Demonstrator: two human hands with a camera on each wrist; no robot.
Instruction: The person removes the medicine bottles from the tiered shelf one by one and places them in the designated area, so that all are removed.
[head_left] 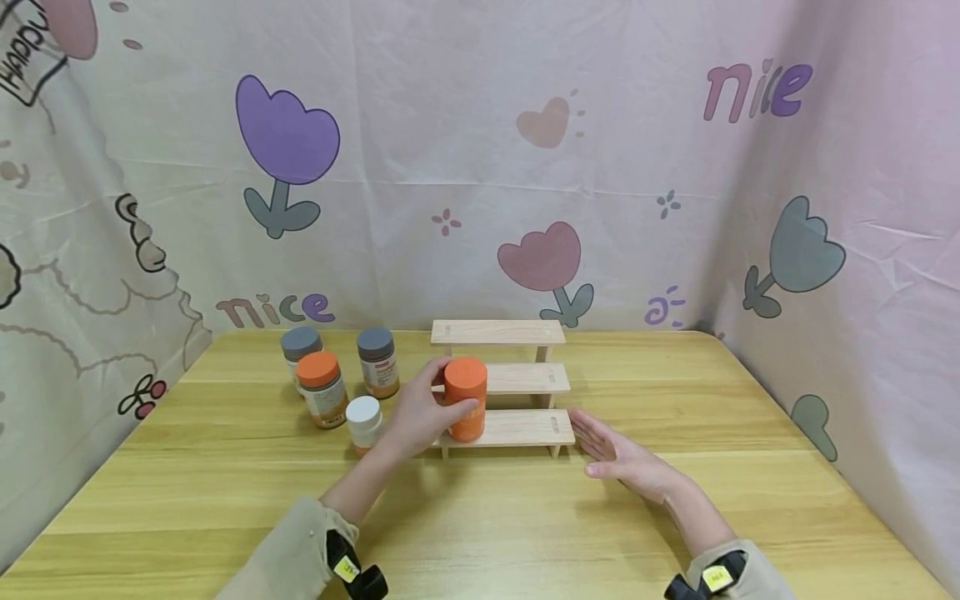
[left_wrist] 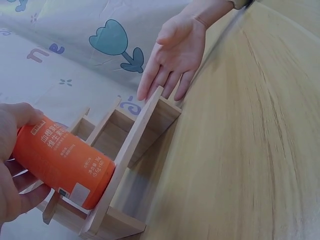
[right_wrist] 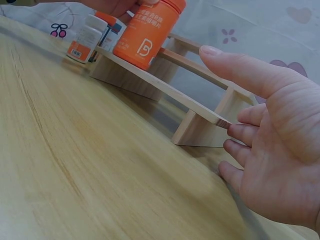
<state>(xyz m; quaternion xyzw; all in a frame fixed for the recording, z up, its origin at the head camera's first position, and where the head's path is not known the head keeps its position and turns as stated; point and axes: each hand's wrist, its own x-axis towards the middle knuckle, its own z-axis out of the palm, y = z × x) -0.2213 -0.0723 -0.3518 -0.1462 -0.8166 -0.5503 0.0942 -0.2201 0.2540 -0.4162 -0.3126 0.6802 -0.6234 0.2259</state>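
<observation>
My left hand grips an orange pill bottle, thumb and fingers around its sides. The bottle stands upright at the left part of the lowest step of a small three-tier wooden rack. In the left wrist view, the base of the orange bottle meets that step's board. My right hand is beside the rack's right end, fingers extended and palm facing the rack. In the right wrist view, fingertips of the right hand are at the end of the lowest board, and that hand holds nothing.
Left of the rack stand a small white-capped bottle, an orange-capped jar and two grey-capped jars, one behind and one nearer the rack. The wooden table backs onto a printed cloth.
</observation>
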